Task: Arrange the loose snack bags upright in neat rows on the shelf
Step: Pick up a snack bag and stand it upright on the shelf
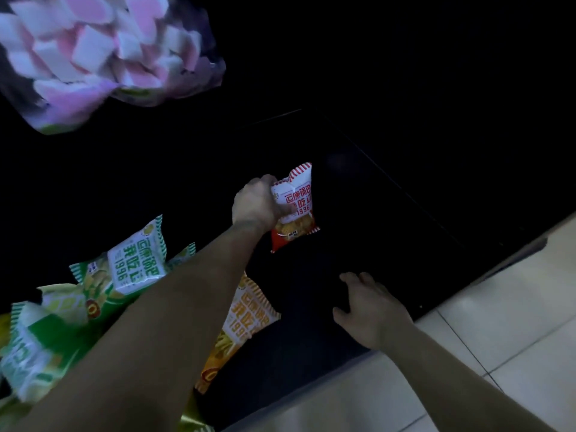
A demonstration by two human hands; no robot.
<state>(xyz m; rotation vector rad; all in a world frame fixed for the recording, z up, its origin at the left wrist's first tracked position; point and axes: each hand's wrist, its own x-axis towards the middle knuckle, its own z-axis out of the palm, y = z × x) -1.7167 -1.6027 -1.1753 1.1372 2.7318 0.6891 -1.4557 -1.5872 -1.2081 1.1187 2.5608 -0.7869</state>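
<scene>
The left hand (pixel 257 204) has its grip clamped on a red-and-white printed foil snack bag (pixel 293 207), held roughly upright over the dark shelf (pixel 358 213). The right hand (pixel 371 307) rests on the shelf's front part, fingers spread, holding nothing. Green-and-white snack bags (pixel 134 263) and an orange-and-white one (pixel 246 310) lie loose under the left forearm. A blurred clear bag of pink-and-white marshmallows (pixel 99 54) shows upper left.

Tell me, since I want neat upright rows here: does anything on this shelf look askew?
Yes. The green snack bags at the left lie tilted and piled on one another, and an orange bag lies slanted beside them, partly under the forearm. The left hand grips a red bag; the right hand is open and holds nothing.
</scene>
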